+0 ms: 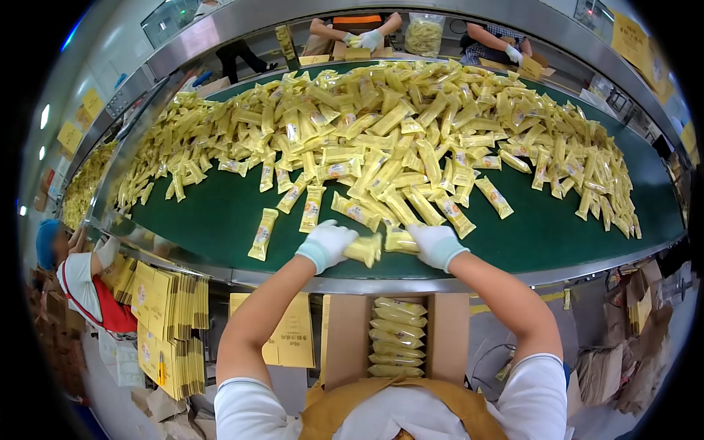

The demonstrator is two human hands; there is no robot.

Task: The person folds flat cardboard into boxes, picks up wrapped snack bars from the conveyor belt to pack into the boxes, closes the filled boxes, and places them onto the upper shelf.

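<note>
Left hand (pixel 328 245), gloved, fingers partly curled on a yellow pack (pixel 364 250) over the green belt (pixel 227 198); right hand (pixel 435 246), likewise half closed on another pack (pixel 401 240); loose packs heaped beyond; a row of packs in the open box (pixel 449 337) below.

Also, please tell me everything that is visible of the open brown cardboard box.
The open brown cardboard box stands mouth up below the conveyor's metal edge; the mustard-coloured apron hides its near end. Its left and right flaps spread outward and look plain. Inside, yellow plastic-wrapped packets lie crosswise in one row, nearly as wide as the opening. The left white-gloved hand and right white-gloved hand are both away from it.
</note>
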